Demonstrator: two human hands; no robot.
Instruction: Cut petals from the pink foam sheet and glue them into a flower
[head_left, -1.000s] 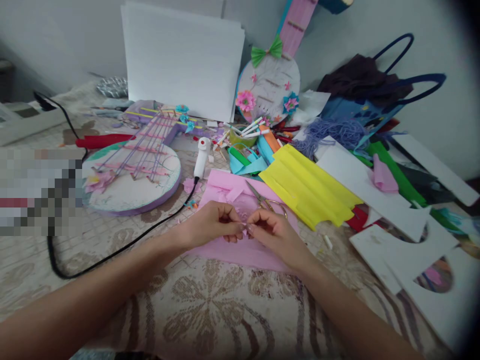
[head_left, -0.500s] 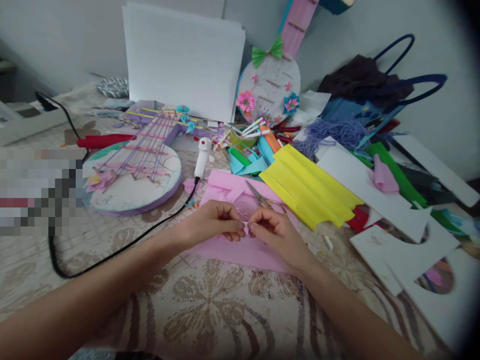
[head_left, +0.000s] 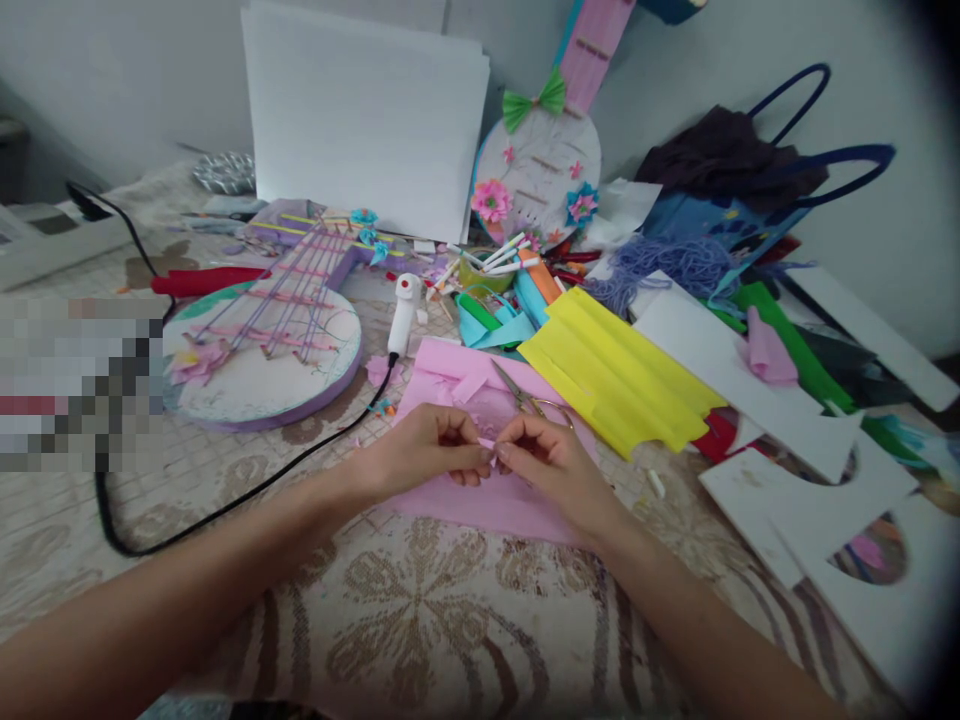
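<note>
Between the fingertips of both hands is a small piece of pink paper (head_left: 488, 445), mostly covered by the fingers. My left hand (head_left: 439, 447) pinches it from the left. On the right side, my right hand (head_left: 550, 463) pinches it between thumb and index finger. Beneath both hands lies a sheet of pink crepe paper (head_left: 480, 507), its far edge rolled or folded. A pair of scissors (head_left: 525, 392) with gold-coloured handles rests on that sheet just beyond my right hand. A pink paper flower (head_left: 384, 371) lies to the left of the sheet.
A white glue gun (head_left: 405, 312) with a black cord stands behind my left hand. At left lies a handmade string instrument (head_left: 300, 350); another decorated one (head_left: 540, 165) leans on the wall. Yellow crepe paper (head_left: 615, 370), white card offcuts (head_left: 750, 380) and purple yarn (head_left: 667, 270) lie at right.
My hands stay almost in place, with the fingertips shifting slightly around the pink piece. The camera view has moved a little; the objects on the table stay where they were.
</note>
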